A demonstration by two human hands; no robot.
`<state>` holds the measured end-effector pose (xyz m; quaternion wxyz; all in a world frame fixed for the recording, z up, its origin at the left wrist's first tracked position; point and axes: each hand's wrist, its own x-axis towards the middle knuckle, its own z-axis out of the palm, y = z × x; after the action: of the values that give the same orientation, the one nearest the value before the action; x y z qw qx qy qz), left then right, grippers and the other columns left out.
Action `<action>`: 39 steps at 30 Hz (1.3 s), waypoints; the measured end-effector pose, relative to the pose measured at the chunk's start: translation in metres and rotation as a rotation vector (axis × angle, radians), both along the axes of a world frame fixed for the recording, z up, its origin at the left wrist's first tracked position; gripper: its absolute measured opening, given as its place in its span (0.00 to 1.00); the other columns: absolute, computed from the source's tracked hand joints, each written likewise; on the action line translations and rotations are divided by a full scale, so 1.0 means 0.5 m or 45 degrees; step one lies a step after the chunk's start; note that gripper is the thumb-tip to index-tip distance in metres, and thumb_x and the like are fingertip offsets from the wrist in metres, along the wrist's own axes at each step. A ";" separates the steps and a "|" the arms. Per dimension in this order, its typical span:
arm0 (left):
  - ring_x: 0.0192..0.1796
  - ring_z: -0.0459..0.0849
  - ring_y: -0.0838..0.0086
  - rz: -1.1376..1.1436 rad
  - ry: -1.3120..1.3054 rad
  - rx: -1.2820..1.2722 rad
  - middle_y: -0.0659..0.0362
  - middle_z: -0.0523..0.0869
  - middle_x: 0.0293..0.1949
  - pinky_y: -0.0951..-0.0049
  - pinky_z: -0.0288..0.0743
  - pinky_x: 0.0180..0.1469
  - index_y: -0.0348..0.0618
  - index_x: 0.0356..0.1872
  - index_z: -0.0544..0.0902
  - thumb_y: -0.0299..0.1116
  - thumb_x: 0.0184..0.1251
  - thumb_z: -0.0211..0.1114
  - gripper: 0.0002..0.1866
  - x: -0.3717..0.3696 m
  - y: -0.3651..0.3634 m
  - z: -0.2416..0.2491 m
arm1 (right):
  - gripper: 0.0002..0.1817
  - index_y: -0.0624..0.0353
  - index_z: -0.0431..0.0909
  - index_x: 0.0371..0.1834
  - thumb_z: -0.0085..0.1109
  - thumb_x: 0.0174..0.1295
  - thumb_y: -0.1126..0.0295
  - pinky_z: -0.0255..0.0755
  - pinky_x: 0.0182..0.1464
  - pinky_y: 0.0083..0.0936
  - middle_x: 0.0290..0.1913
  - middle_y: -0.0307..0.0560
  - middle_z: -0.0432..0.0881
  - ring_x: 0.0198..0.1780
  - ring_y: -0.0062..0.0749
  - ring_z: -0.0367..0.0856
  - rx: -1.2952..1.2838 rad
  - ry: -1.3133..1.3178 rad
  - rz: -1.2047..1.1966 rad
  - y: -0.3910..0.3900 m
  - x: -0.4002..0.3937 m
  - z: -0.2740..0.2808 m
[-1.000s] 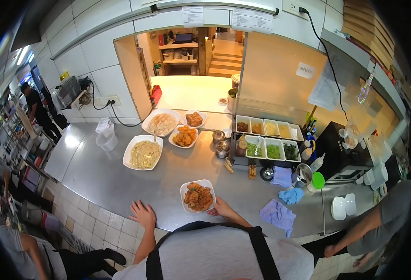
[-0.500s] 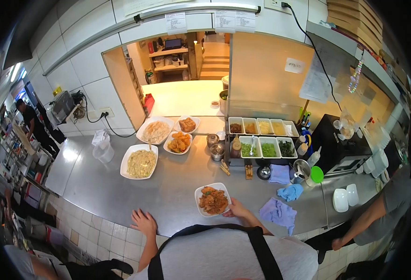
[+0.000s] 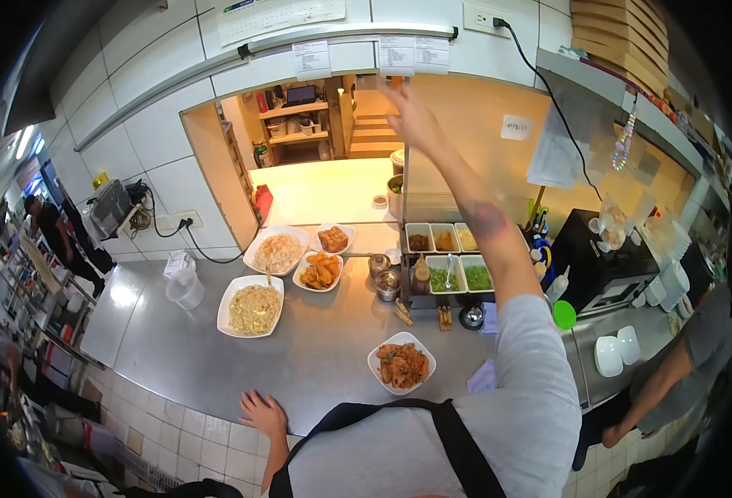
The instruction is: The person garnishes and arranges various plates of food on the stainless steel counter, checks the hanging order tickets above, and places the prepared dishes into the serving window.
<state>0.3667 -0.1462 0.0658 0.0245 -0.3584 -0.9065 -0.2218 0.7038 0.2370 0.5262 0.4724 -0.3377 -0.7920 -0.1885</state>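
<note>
My left hand (image 3: 264, 412) lies with spread fingers on the front edge of the steel counter (image 3: 158, 357). Raised high, my right hand (image 3: 411, 118) is in front of the pass-through opening, just below the paper slips (image 3: 396, 56) on the rail; its fingertips are blurred. Near the counter's front edge stands a white bowl of fried food (image 3: 402, 365), touched by neither hand. Farther back on the left are a dish of fried rice (image 3: 254, 310), a dish of pale pinkish food (image 3: 276, 249) and two smaller bowls of orange pieces (image 3: 319, 271) (image 3: 333, 240).
Behind my right arm are topping trays (image 3: 447, 274), partly hidden. A clear plastic container (image 3: 185, 288) stands at the left, a black appliance (image 3: 602, 266) at the right. A co-worker's arm (image 3: 652, 398) is at the right edge; other people are at the far left.
My right hand has let go of the bowl of fried food and risen up to the slips. That bowl sits slightly farther right. My left hand stays at the counter's edge.
</note>
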 end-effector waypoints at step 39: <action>0.70 0.57 0.59 0.021 0.081 -0.095 0.53 0.62 0.67 0.32 0.46 0.63 0.46 0.60 0.68 0.42 0.66 0.51 0.23 -0.002 0.004 -0.019 | 0.18 0.65 0.75 0.18 0.58 0.58 0.61 0.64 0.23 0.36 0.15 0.55 0.71 0.18 0.47 0.74 -0.131 0.358 0.019 -0.145 0.079 -0.194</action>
<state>0.3657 -0.1442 0.0563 0.0418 -0.3585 -0.9158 -0.1763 0.7433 0.1643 0.4291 0.5620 -0.3786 -0.7292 -0.0953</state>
